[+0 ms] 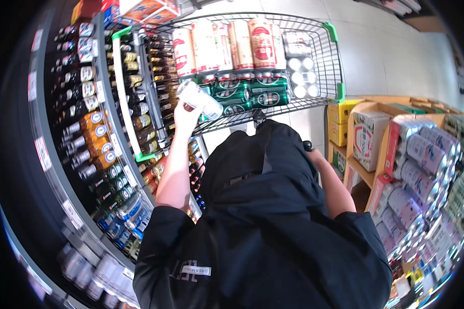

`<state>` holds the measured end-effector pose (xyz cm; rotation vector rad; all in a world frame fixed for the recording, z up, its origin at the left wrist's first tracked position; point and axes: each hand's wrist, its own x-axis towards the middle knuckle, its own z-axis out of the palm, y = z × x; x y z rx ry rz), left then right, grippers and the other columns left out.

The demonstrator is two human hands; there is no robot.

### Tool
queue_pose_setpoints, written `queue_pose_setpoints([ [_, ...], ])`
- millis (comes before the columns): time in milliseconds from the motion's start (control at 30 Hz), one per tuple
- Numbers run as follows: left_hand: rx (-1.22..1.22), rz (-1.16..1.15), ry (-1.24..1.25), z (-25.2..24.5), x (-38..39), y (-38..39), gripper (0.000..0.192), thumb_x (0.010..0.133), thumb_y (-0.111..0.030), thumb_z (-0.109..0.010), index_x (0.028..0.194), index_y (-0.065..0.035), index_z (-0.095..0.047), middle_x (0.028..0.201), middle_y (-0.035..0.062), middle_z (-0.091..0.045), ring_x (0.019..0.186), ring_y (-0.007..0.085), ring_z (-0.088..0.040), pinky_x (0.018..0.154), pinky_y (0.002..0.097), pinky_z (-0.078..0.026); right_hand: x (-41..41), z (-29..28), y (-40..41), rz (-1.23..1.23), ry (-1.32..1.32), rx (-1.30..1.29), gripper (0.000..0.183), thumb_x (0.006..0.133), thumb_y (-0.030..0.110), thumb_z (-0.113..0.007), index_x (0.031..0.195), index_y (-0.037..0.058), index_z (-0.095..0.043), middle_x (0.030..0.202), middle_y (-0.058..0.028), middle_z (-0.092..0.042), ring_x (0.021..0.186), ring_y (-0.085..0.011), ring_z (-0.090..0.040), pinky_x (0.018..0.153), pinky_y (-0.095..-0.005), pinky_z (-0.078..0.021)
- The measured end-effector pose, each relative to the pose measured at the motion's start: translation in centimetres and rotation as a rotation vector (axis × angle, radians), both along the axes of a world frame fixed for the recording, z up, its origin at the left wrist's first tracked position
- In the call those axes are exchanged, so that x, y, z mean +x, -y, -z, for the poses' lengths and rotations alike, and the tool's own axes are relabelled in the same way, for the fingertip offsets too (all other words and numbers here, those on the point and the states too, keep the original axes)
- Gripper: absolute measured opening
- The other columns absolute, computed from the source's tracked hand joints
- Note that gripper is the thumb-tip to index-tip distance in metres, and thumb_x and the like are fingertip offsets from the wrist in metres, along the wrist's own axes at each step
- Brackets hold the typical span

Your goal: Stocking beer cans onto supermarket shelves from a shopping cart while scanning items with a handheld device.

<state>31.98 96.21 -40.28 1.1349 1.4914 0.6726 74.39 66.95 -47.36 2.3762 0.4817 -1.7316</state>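
Observation:
A mostly white drinks can (202,101) is in my left hand (188,116), tilted over the near left side of a wire shopping cart (321,77). Inside the cart, several tall cream-and-red cans (262,44) stretch along the far side. Green cans (270,97) lie in front of them, just right of the held can. At the cart's right end is a group of cans (301,77) with pale round tops showing. My right hand (313,155) hangs by my right side, partly hidden by my black clothing; a small round black object (307,145) shows beside it.
Shelves of bottles (89,123) run along my left, with price tags on the shelf edge (99,90). To my right stand wooden display racks (361,168) with a white carton (369,141) and stacked lilac cans (419,175). Pale floor tiles (375,65) extend beyond the cart.

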Motion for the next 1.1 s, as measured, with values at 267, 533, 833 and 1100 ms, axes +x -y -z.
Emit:
queue_pose_setpoints([
  [267, -0.099, -0.530, 0.914, -7.2, -3.1, 7.4, 0.044, 0.103, -0.015, -0.059, 0.144, -0.0043, -0.046, 0.126, 0.0141, -0.066, 0.116, 0.0291, -0.068, 0.098, 0.0453, -0.059, -0.2, -13.0, -10.6, -0.475, -0.170, 0.071, 0.039, 0.089, 0.020, -0.065, 0.115, -0.0048, -0.052, 0.087, -0.0222, -0.071, 0.083, -0.0347, -0.072, 0.072, -0.0454, -0.0551],
  [533, -0.149, -0.548, 0.794, -10.4, -5.5, 15.7, 0.048, 0.100, -0.024, -0.068, 0.138, -0.0026, -0.050, 0.112, 0.0176, -0.070, 0.104, 0.0346, -0.072, 0.091, 0.0491, -0.061, -8.9, -26.6, -14.8, -0.958, -0.268, 0.632, 0.044, 0.090, 0.022, -0.067, 0.128, 0.0011, -0.057, 0.097, -0.0266, -0.070, 0.096, -0.0459, -0.068, 0.087, -0.0469, -0.0530],
  [833, -0.176, -0.558, 0.673, -15.1, -10.3, 26.0, 0.046, 0.100, -0.026, -0.065, 0.138, -0.0033, -0.050, 0.111, 0.0161, -0.070, 0.095, 0.0288, -0.073, 0.078, 0.0443, -0.063, -24.7, -34.6, -13.7, -1.152, -0.802, 0.441, 0.054, 0.080, 0.014, -0.073, 0.129, 0.0027, -0.053, 0.096, -0.0221, -0.070, 0.096, -0.0390, -0.070, 0.083, -0.0470, -0.0520],
  [1100, -0.028, -0.872, 0.668, -17.1, -13.2, 36.3, 0.048, 0.103, -0.035, -0.062, 0.135, 0.0005, -0.057, 0.115, 0.0125, -0.069, 0.093, 0.0220, -0.072, 0.080, 0.0364, -0.060, -33.0, -34.1, -7.1, -1.402, -1.014, 0.631, 0.046, 0.075, 0.012, -0.077, 0.118, 0.0027, -0.064, 0.097, -0.0207, -0.071, 0.095, -0.0428, -0.068, 0.082, -0.0477, -0.0528],
])
